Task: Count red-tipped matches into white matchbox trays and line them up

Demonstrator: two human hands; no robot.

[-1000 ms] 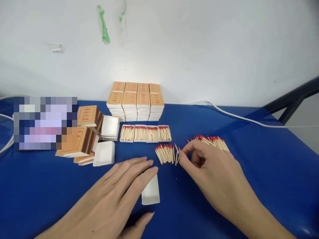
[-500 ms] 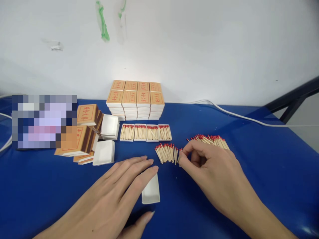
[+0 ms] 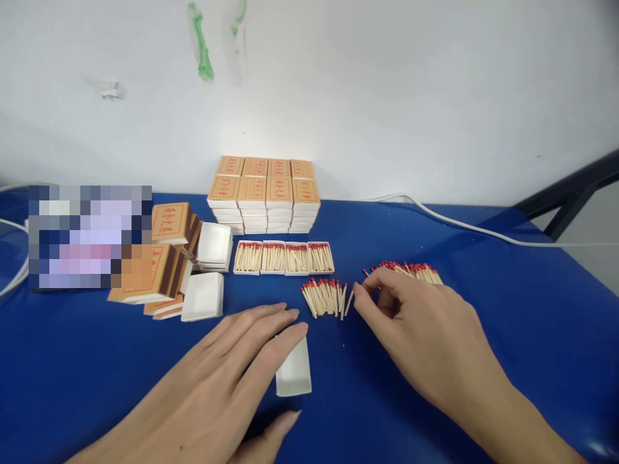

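Observation:
My left hand [image 3: 227, 380] lies flat, fingers stretched out, on top of an empty white matchbox tray [image 3: 294, 374] near the table's front. Its thumb sits apart below the tray. My right hand [image 3: 420, 335] rests on the blue table [image 3: 483, 283] with fingers loosely curled and nothing between them. Its thumb tip is just right of a small fanned pile of red-tipped matches [image 3: 325, 298]. A single match [image 3: 349, 302] lies at that pile's right edge. A larger heap of matches [image 3: 416, 270] shows behind my right knuckles.
Several filled trays [image 3: 284, 257] stand in a row behind the small pile. Stacked orange matchboxes [image 3: 264, 193] sit against the wall. Loose orange sleeves [image 3: 159, 264] and empty white trays [image 3: 203, 296] lie at left. A white cable [image 3: 464, 225] runs along the back right.
My right hand let go of a match at the small pile's right edge and drew slightly back to the right. My left hand stayed on the tray.

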